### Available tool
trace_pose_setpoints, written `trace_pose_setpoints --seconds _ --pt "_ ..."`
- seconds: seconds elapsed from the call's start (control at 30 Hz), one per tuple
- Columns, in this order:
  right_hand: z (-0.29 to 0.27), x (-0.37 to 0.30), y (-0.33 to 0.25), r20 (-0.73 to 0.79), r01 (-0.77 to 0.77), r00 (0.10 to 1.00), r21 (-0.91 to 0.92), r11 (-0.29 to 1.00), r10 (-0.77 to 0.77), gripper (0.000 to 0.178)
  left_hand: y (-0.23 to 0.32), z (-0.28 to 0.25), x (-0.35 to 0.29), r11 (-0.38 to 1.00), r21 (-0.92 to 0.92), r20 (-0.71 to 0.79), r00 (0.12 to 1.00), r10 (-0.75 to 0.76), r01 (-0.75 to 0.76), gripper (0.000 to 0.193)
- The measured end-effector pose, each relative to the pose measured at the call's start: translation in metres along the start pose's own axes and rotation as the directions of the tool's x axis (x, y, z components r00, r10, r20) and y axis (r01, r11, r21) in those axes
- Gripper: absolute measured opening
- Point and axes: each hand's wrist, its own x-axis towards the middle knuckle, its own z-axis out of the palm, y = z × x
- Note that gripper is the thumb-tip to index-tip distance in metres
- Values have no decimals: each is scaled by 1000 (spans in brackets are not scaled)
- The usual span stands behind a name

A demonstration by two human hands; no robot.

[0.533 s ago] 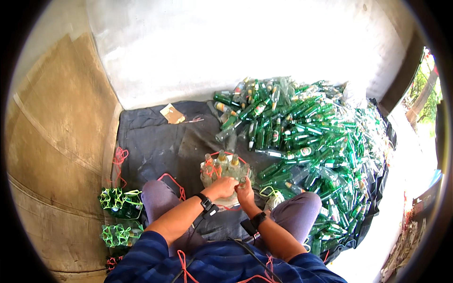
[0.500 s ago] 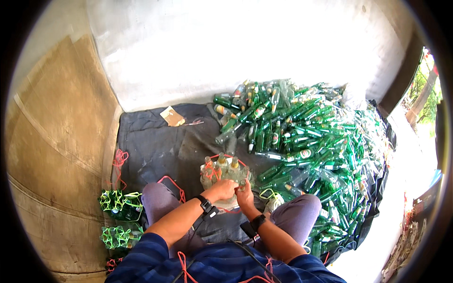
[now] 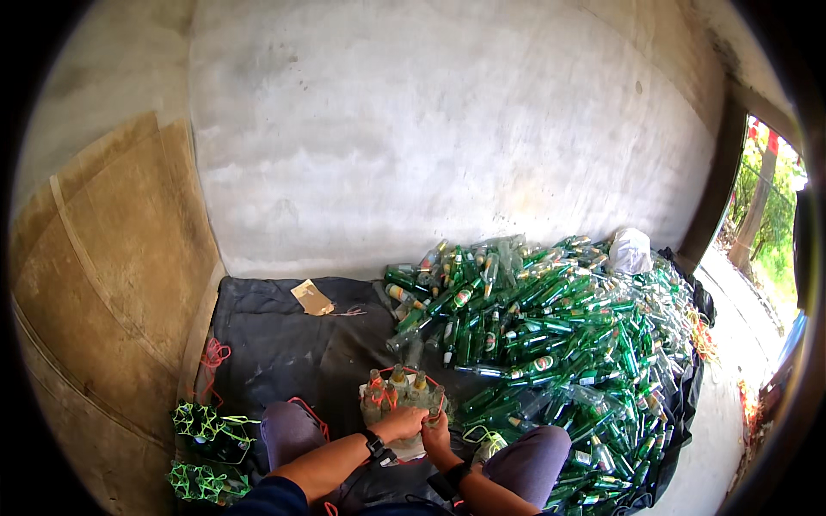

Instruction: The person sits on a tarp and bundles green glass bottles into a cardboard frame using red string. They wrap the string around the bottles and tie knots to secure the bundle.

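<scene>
A small cluster of clear glass bottles [image 3: 397,394] stands upright on the dark sheet [image 3: 284,344] between my knees, with red cord [image 3: 385,395] looped around it. My left hand [image 3: 403,424] rests on the near side of the cluster, fingers curled against the bottles and cord. My right hand [image 3: 436,432] is right beside it, fingers closed at the cluster's near right edge. What exactly each hand pinches is too small to tell.
A big heap of green bottles [image 3: 559,344] fills the right side of the sheet. Two bundles bound in green cord [image 3: 206,430] lie at my left. A scrap of cardboard [image 3: 311,297] and loose red cord [image 3: 213,354] lie on the sheet. A concrete wall [image 3: 430,129] rises behind.
The view has tilted upward, so more wall shows and the bottles sit lower in the picture. Both hands stay on the bottle cluster.
</scene>
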Motion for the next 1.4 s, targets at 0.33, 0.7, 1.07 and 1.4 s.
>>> trace_pose_setpoints --seconds 0.33,0.7,1.07,1.4 --pt "-5 15 28 58 -57 995 -315 947 79 35 -1 8 2 1000 -2 -8 1000 -5 5 14" --pt "11 14 39 298 336 935 -559 758 -194 22 0 -14 3 996 66 213 974 -73 60 19" --pt "2 29 43 453 681 721 -602 417 -524 13 23 -70 7 941 278 337 937 94 -195 26" --pt "-3 18 16 352 326 916 -371 869 -193 32 -4 -54 42 893 395 437 899 27 -218 28"
